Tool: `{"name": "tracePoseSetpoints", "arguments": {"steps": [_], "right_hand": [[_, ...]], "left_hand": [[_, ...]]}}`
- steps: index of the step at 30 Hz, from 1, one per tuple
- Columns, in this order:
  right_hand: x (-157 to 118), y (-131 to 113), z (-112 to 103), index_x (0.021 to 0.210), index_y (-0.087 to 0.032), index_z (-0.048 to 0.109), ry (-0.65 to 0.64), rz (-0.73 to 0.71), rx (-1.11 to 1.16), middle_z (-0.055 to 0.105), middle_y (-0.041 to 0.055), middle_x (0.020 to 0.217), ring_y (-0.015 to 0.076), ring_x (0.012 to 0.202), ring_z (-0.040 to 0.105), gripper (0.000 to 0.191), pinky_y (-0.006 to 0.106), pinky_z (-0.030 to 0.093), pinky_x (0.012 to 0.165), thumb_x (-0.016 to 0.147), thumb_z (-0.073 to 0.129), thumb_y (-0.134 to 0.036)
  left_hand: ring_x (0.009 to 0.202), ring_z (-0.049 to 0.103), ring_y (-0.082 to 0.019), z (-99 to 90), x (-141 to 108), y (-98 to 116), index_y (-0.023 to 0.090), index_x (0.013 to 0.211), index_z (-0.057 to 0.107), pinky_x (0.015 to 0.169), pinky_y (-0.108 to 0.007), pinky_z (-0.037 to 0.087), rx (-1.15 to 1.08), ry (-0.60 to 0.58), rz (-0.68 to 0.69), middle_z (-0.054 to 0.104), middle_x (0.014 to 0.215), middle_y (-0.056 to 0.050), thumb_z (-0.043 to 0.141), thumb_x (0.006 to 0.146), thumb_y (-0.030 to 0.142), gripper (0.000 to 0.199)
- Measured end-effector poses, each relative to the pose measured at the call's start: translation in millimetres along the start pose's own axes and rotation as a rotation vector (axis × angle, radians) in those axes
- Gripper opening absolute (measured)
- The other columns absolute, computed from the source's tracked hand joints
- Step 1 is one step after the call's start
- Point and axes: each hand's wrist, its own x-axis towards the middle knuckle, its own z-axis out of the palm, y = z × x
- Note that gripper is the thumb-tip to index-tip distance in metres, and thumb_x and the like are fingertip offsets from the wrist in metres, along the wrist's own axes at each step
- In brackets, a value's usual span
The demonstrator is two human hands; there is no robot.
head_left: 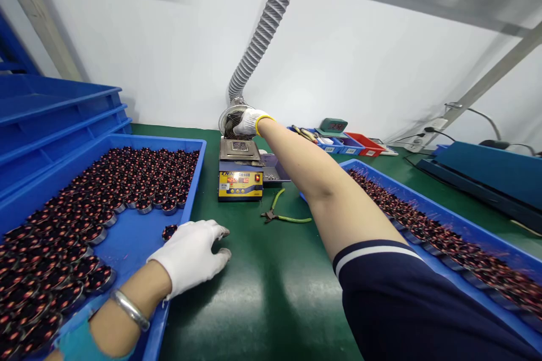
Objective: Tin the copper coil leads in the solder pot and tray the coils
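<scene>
My left hand (pixel 192 256), in a white glove, hovers over the right edge of the left blue tray (pixel 199 161), its thumb and forefinger apart and nothing between them. Close by its knuckles is a single round part (pixel 169 232) with a black and red top. My right hand (pixel 249 123), also gloved, reaches to the round wire guard (pixel 226 118) at the end of the grey duct; its fingertips are hidden, so what they touch cannot be made out. Below it stands a yellow and blue heating unit (pixel 240 185) with a metal plate (pixel 239 149) on top.
Green-handled cutters (pixel 288 218) lie on the green table (pixel 237 304). A second blue tray (pixel 478 245) of similar parts stands at the right. Small bins (pixel 363 144) and a digital clock (pixel 333 126) are at the back. Blue crates (pixel 59 101) are stacked at the left.
</scene>
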Motion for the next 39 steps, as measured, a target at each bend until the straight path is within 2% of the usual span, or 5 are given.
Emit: {"name": "tracePoseSetpoints", "arguments": {"steps": [4,8,19,26,39], "right_hand": [[-23,1,-14,0.087,-0.008,0.066,0.023,0.027,0.044,0.063,0.0084,0.077,0.0168,0.076,0.061,0.034,0.025,0.047,0.068,0.068,0.066,-0.036],[-60,9,-10,0.087,-0.012,0.066,-0.07,-0.062,0.481,0.061,0.0048,0.069,0.011,0.058,0.055,0.031,0.024,0.047,0.055,0.069,0.068,-0.036],[-183,15,60,0.097,-0.017,0.063,-0.16,0.039,1.449,0.064,0.002,0.082,0.0101,0.06,0.057,0.048,0.024,0.049,0.056,0.053,0.078,-0.028],[-225,5,71,0.098,-0.017,0.063,-0.193,0.038,1.367,0.061,-0.001,0.076,0.0085,0.059,0.054,0.043,0.02,0.045,0.05,0.055,0.07,-0.017],[-238,-3,81,0.1,-0.019,0.058,-0.116,-0.121,1.107,0.064,0.0021,0.093,0.0147,0.084,0.064,0.043,0.027,0.053,0.077,0.059,0.06,-0.006]], "left_hand": [[0.098,0.061,-0.029,0.0,-1,0,0.023,0.111,0.064,0.087,-0.041,0.046,-0.025,0.012,-0.001,0.067,0.107,-0.006,0.049,0.073,0.042,0.045],[0.1,0.061,-0.029,0.1,-1,-1,0.023,0.11,0.064,0.088,-0.04,0.046,-0.053,0.019,-0.01,0.067,0.108,-0.007,0.051,0.072,0.042,0.045],[0.11,0.058,-0.024,5.1,5,-1,0.015,0.117,0.058,0.098,-0.034,0.044,-0.472,0.218,-0.134,0.064,0.118,-0.008,0.056,0.073,0.042,0.052],[0.107,0.059,-0.025,-2.0,-1,6,0.015,0.116,0.055,0.096,-0.04,0.046,-0.723,0.282,-0.099,0.064,0.115,-0.01,0.073,0.058,0.046,0.067],[0.098,0.061,-0.024,-12.7,-7,11,0.016,0.078,0.064,0.088,-0.036,0.048,-0.785,0.471,-0.111,0.07,0.1,-0.008,0.058,0.073,0.041,0.026]]}}
